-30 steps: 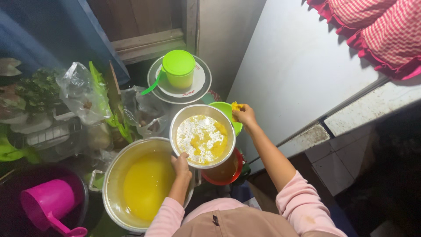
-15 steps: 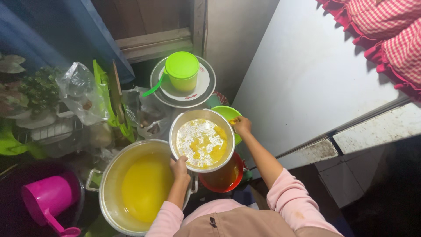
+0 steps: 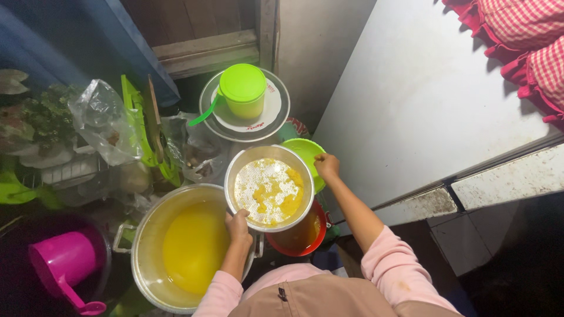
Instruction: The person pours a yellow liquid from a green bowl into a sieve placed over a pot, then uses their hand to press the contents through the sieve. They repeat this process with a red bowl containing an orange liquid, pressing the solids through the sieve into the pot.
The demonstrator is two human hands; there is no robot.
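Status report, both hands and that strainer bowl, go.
Left hand grips the metal strainer bowl at its near rim. Right hand on the far rim. Yellow chunks inside; big pot of yellow liquid alongside.

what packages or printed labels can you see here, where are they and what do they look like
Clear plastic bag: left of the green board, crumpled, something dark inside.
Second clear bag: below the plate, crumpled, brownish contents.
White plate: top centre under the green lidded cup, round, small red printing on its rim.
No signs or screens.

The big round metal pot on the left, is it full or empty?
Partly full: the big round metal pot holds yellow liquid well below its rim, with bare inner wall showing above it.
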